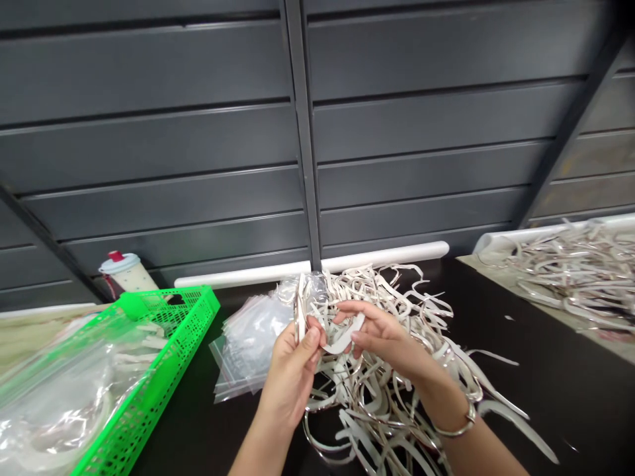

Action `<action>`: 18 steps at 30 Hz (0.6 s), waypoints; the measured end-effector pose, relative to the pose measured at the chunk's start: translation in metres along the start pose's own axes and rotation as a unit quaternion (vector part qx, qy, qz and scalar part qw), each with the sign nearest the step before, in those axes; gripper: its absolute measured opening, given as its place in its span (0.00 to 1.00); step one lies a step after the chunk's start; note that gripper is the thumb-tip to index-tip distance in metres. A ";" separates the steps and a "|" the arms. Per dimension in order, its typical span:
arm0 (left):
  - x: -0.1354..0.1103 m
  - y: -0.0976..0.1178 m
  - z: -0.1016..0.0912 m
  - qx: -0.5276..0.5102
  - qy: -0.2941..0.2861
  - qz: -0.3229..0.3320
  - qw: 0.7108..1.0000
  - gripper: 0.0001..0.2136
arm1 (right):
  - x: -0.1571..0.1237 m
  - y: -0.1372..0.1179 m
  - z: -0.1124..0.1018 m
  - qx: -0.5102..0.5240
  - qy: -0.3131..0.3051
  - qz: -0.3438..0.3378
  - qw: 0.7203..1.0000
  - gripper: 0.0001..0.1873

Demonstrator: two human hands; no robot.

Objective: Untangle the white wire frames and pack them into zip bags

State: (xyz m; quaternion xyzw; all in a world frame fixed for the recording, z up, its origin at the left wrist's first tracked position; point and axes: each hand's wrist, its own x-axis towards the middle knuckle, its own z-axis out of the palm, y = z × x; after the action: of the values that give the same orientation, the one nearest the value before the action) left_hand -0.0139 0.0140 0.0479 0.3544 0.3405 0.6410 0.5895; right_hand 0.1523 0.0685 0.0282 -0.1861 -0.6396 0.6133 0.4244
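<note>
My left hand [297,357] is closed, with thumb and fingers pinching several narrow white strips [300,297] that stand upright above the fist. A curved white strip [340,342] spans the gap between my two hands, its near end by the left fingertips. At its other end, my right hand [380,334] has thumb and fingers round the strip, with the index finger stretched toward the left. Below and behind both hands lies a tangled heap of white strips [374,390], many with shiny, metallic-looking edges.
Clear zip bags [248,337] are stacked left of the heap. A green plastic basket [191,330] holding filled clear bags stands at left, a cup with a red-topped lid [129,272] behind it. More strips [585,271] lie at right. White rolls [387,256] line the grey wall.
</note>
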 end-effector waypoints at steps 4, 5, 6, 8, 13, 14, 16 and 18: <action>0.005 0.000 -0.001 -0.040 0.038 -0.004 0.998 0.15 | -0.007 -0.005 -0.001 0.012 0.056 -0.094 0.994 0.31; 0.006 0.000 -0.002 -0.031 0.057 0.016 0.998 0.16 | -0.009 -0.007 -0.002 0.003 0.091 -0.115 0.989 0.35; 0.008 0.000 -0.004 -0.015 0.079 0.047 0.996 0.16 | -0.011 -0.009 -0.002 -0.011 0.128 -0.132 0.983 0.37; 0.008 0.000 -0.007 0.034 0.117 0.118 0.985 0.15 | -0.015 -0.014 -0.004 -0.051 0.181 -0.154 0.970 0.39; 0.001 -0.002 -0.007 0.199 0.043 0.163 0.965 0.14 | -0.017 -0.021 0.003 -0.101 0.127 -0.074 0.984 0.38; 0.000 -0.004 -0.006 0.231 -0.005 0.149 0.961 0.15 | -0.016 -0.021 0.007 -0.086 0.110 -0.053 0.989 0.38; -0.002 -0.007 -0.004 0.303 -0.104 0.117 0.940 0.15 | -0.013 -0.019 0.016 -0.045 0.101 -0.028 0.994 0.37; -0.002 -0.008 -0.004 0.377 -0.154 0.094 0.909 0.13 | -0.009 -0.017 0.023 -0.019 0.122 -0.021 0.992 0.36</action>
State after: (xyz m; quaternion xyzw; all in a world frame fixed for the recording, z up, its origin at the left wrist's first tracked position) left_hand -0.0125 0.0124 0.0386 0.6747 0.4271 0.4547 0.3945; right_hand 0.1451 0.0443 0.0440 -0.2535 -0.5983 0.5650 0.5085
